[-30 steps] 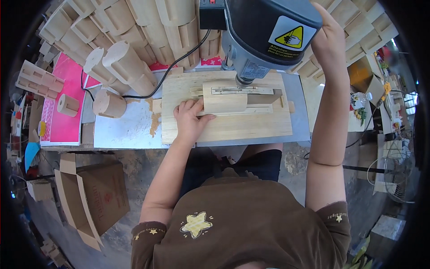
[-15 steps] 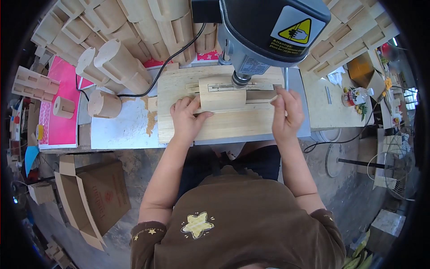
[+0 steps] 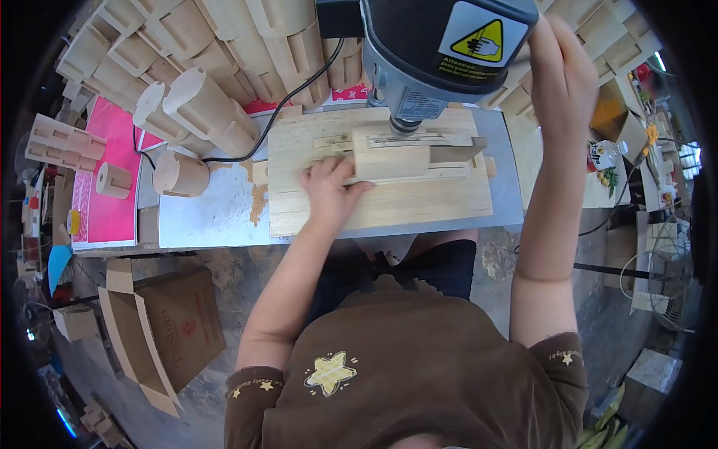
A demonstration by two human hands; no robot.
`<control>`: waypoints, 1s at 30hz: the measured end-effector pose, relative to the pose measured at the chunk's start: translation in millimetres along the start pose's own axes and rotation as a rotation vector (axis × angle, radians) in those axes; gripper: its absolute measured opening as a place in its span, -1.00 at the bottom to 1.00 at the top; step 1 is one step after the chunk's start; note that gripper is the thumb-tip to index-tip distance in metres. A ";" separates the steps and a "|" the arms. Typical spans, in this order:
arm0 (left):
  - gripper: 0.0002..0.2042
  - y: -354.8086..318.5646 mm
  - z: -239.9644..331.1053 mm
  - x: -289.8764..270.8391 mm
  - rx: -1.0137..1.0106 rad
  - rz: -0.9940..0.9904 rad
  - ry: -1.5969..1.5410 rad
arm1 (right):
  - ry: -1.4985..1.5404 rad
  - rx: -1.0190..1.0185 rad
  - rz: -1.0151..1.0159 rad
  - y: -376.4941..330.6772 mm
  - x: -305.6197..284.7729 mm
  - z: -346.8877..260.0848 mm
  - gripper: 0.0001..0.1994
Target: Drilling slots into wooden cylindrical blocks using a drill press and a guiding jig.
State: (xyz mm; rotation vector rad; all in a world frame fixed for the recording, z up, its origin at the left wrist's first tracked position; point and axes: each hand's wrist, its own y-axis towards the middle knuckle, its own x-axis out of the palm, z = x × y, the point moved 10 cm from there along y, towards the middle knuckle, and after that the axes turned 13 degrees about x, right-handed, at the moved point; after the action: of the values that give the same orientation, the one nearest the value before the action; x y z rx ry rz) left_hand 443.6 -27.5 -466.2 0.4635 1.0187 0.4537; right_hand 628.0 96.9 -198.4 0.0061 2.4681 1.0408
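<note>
Pale wood block beneath drill press — left hand, fingers apart, likely steadies its end; right hand blurred — cannot tell its grip.

At the left grip, the block was pale, smooth, matt wood, and the board under it was flat wood with visible grain. Ahead and right of that grip, the chuck was shiny metal. Beside the blurred right grip, the dark housing was satin, probably plastic. Left of the left grip, the white worktop had rough worn patches and the pink sheet was glossy. Behind both grips, the shirt was matt cloth.
</note>
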 end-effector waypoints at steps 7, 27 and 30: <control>-0.51 14.0 16.1 25.1 -0.001 -0.096 -0.076 | -0.102 0.162 -0.115 44.8 13.6 27.4 -0.67; -0.49 9.8 12.9 19.9 0.021 -0.050 -0.066 | 0.203 -0.069 0.024 -142.5 25.8 68.5 -0.97; -0.51 10.2 12.7 19.1 -0.001 -0.046 -0.103 | 0.144 -0.112 0.000 -130.6 7.6 49.8 -0.97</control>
State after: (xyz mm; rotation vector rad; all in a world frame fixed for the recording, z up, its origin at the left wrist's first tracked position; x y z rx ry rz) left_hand 461.9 -10.4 -468.1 0.4568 0.9283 0.3858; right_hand 663.9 38.7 -320.5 -0.1077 2.5323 1.2173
